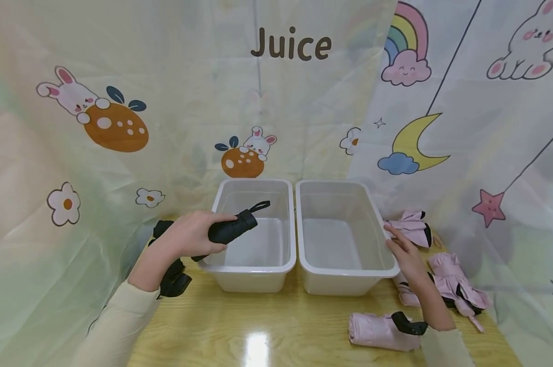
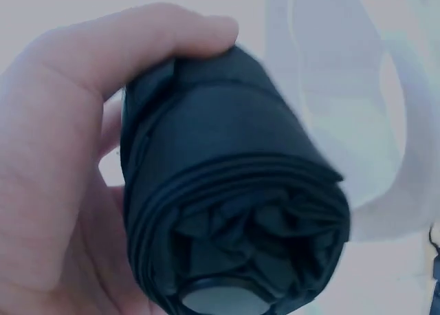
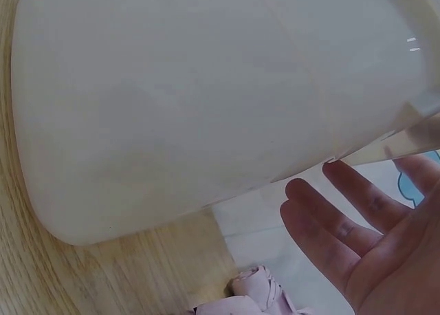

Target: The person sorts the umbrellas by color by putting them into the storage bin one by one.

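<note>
1. Head view: the left hand (image 1: 189, 237) is seen with fingers curled round a folded black umbrella (image 1: 232, 228), which is held tilted over the near left corner of the left bin (image 1: 253, 267). The strap end is raised above the bin's inside. More black umbrellas (image 1: 173, 280) are partly hidden behind the left forearm. The right hand (image 1: 405, 252) is laid with straight fingers against the right rim of the right bin (image 1: 345, 278); nothing is gripped. Pink umbrellas (image 1: 451, 280) are spread on the wooden table (image 1: 258, 326) beside and under the right forearm.

2. Left wrist view: the black umbrella (image 2: 234, 191) is wrapped by thumb and palm of the left hand (image 2: 48, 191), its rolled end facing the camera.

3. Right wrist view: the right hand (image 3: 364, 239) is shown flat, fingers (image 3: 357, 198) extended, fingertips at the right bin's (image 3: 192, 102) wall. One pink umbrella (image 3: 251, 294) is seen below.
</note>
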`<state>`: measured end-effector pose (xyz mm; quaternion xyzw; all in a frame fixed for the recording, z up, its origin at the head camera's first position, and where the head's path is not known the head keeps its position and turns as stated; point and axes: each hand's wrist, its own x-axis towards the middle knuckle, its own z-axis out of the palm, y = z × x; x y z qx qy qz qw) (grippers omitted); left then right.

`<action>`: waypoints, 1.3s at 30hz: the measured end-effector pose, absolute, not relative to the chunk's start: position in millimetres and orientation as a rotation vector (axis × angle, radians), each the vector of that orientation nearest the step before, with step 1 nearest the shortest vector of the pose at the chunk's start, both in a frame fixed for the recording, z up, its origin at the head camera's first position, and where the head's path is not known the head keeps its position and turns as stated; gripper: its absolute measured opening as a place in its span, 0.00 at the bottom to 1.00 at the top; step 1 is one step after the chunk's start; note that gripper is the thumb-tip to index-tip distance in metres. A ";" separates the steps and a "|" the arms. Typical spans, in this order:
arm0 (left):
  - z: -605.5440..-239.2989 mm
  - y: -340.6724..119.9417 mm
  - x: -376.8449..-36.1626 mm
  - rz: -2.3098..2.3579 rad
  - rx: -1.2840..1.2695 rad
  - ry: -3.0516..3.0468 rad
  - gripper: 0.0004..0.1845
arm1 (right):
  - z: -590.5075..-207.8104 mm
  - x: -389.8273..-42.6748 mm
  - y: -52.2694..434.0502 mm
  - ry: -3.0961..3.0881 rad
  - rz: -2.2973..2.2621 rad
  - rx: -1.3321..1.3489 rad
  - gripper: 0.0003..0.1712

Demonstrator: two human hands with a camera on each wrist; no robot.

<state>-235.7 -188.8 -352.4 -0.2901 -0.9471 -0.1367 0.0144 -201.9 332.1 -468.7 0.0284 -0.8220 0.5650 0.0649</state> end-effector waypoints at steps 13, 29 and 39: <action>-374.6 -143.0 -300.2 -0.479 -0.594 -2.998 0.36 | -473.0 -204.5 329.3 -2.430 1.775 0.093 0.31; -415.7 -124.9 -339.4 -0.573 -0.055 -3.031 0.37 | -470.3 -205.6 327.5 -2.421 1.795 0.087 0.32; -436.0 -115.0 -349.6 -0.621 0.032 -3.101 0.37 | -471.5 -203.6 331.6 -2.430 1.762 0.049 0.31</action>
